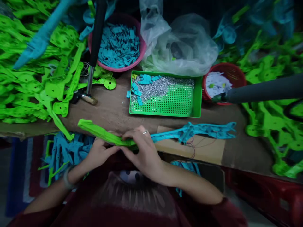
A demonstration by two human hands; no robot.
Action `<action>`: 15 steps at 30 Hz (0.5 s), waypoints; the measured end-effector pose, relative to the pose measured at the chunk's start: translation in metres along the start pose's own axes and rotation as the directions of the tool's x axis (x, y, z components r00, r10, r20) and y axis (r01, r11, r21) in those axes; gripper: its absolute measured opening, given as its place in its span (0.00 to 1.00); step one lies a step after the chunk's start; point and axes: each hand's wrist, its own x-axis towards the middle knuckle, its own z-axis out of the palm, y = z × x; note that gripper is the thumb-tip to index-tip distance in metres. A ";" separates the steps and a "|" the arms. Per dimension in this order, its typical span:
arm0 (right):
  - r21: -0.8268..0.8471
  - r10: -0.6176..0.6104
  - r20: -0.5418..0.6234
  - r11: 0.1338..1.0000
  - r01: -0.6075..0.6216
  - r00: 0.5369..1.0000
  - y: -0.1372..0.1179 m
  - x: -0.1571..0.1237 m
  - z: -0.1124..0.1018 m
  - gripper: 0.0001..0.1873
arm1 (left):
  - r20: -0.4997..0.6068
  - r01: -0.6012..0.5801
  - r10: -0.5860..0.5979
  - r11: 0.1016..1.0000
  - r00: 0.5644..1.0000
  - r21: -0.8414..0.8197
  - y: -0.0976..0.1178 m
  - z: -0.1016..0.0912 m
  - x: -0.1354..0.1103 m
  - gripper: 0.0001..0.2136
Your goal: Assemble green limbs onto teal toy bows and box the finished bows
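Note:
In front of my body, both hands are closed around a long bright-green plastic shell [96, 130], tilted with its far end up to the left. My left hand [100, 153] grips it from below near the middle. The thumb and fingers of my right hand [144, 151] pinch its right end, which they partly hide. Beyond my right hand, a long blue plastic shell [201, 130] with thin dark-red wires [193, 146] lies over a piece of cardboard [213, 153] at the table's near edge.
A green perforated tray [180, 104] holds many small screws and some small blue parts. Behind it stand a pink basin [143, 47] of blue pieces and a red basket [238, 75]. Green shells [52, 90] pile up left and right. Two screwdriver-like tools [94, 47] [262, 90] hang overhead.

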 end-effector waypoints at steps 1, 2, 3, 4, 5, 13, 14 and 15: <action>0.008 0.006 -0.040 1.000 -0.006 0.999 -0.002 -0.003 0.006 0.06 | -0.022 -0.018 0.019 1.000 1.000 0.017 -0.002 0.000 -0.001 0.07; 0.021 0.013 -0.082 1.000 -0.011 0.997 -0.003 -0.005 0.011 0.06 | -0.042 -0.034 0.035 0.999 0.999 0.035 -0.004 0.000 -0.001 0.07; 0.041 0.023 -0.121 0.999 -0.018 0.992 -0.003 -0.007 0.015 0.06 | -0.056 -0.050 0.053 0.997 0.997 0.054 -0.007 0.000 -0.002 0.07; 0.064 0.035 -0.154 0.998 -0.025 0.987 -0.003 -0.008 0.018 0.07 | -0.067 -0.065 0.070 0.995 0.995 0.073 -0.009 0.000 -0.002 0.07; 0.085 0.047 -0.182 0.996 -0.031 0.982 -0.002 -0.009 0.021 0.07 | -0.068 -0.081 0.087 0.993 0.994 0.087 -0.011 0.001 -0.002 0.06; 0.139 0.108 -0.276 0.988 -0.072 0.955 -0.007 -0.015 0.031 0.09 | -0.006 -0.179 0.181 0.977 0.983 0.115 -0.009 -0.001 0.000 0.05; 0.131 0.110 -0.268 0.988 -0.077 0.957 -0.008 -0.015 0.030 0.08 | 0.002 -0.183 0.184 0.976 0.983 0.114 -0.008 -0.001 0.000 0.05; 0.124 0.110 -0.251 0.989 -0.081 0.962 -0.008 -0.015 0.029 0.08 | 0.011 -0.188 0.188 0.976 0.982 0.109 -0.006 -0.002 0.000 0.05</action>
